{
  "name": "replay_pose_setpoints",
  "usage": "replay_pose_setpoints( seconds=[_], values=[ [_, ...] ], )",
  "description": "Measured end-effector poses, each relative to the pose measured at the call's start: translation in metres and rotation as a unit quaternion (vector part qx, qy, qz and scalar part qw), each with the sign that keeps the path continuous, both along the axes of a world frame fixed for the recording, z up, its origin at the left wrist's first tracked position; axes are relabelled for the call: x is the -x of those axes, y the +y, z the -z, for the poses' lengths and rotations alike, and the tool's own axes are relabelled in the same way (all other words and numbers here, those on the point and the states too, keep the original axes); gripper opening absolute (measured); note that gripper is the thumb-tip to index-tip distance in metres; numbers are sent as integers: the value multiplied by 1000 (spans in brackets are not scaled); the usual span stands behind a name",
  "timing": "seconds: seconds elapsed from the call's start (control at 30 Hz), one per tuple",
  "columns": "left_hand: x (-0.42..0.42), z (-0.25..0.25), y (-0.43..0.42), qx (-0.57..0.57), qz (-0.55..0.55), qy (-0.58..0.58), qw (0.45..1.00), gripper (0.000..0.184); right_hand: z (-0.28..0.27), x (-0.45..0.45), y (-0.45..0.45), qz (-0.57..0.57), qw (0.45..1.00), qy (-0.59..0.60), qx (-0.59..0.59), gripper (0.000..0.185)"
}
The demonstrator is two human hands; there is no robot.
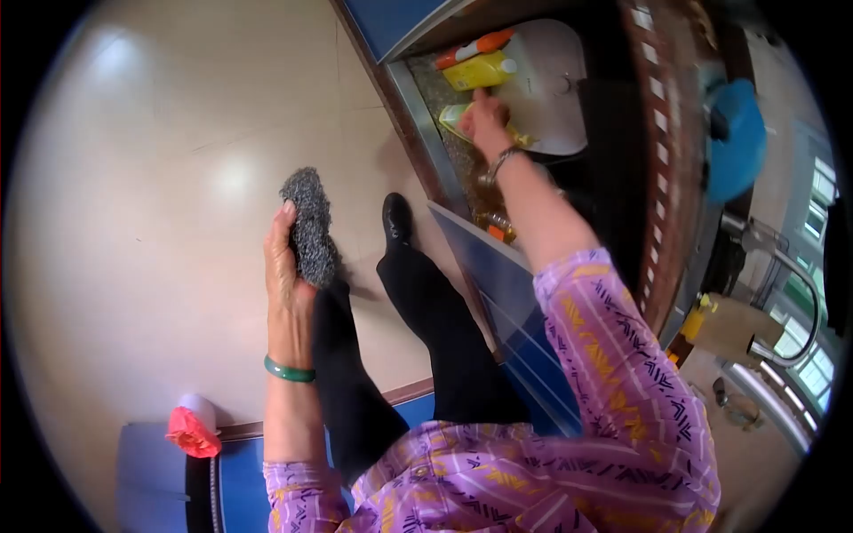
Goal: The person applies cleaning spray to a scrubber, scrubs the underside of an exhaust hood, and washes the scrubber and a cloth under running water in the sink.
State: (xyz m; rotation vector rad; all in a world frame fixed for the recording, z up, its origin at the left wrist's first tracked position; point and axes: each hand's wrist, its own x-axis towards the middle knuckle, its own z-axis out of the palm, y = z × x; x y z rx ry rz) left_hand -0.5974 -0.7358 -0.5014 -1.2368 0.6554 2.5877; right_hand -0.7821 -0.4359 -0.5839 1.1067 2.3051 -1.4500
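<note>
My left hand (289, 266) is closed around a long grey wad of steel wool (311, 226), thumb along its side, held over the floor. My right hand (489, 123) reaches into an open low cabinet. Its index finger points toward a yellow bottle (480, 71) with a white cap, and the thumb is spread away from it. Close beside the thumb lies a green-and-white packet with yellow edges (455, 119); whether they touch is hard to tell. An orange bottle (475, 49) lies beyond the yellow one.
A pale translucent bin or lid (546, 89) stands inside the cabinet. The blue cabinet door (498, 275) hangs open near my legs. Above are the counter edge (656, 160), a blue basin (737, 138) and a curved faucet (813, 302). A pink-red item (194, 433) is at lower left.
</note>
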Motion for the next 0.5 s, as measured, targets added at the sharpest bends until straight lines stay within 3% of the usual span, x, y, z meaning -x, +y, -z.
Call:
replay_pose_setpoints(
  seconds=[0.03, 0.07, 0.13, 0.17, 0.37, 0.4, 0.5],
  values=[
    [-3, 10, 1, 26, 4, 0, 1000, 30, 3, 18, 1, 36, 999, 37, -2, 41],
    [-4, 19, -1, 43, 23, -5, 999, 36, 12, 33, 10, -5, 995, 98, 22, 46],
    [-5, 36, -3, 49, 18, -3, 999, 36, 13, 70, 12, -39, 994, 89, -55, 51],
    [-6, 44, -6, 59, 21, 7, 998, 36, 13, 85, 2, 14, 994, 104, -23, 53],
    [38, 87, -31, 38, 15, 40, 998, 35, 20, 140, -48, -58, 993, 78, -70, 43],
    [15, 55, -6, 47, 20, 62, 997, 34, -8, 115, -22, -62, 992, 102, -49, 42],
    [16, 58, -11, 55, 46, 92, 993, 39, -1, 102, -15, -65, 988, 143, -3, 34]
  ],
)
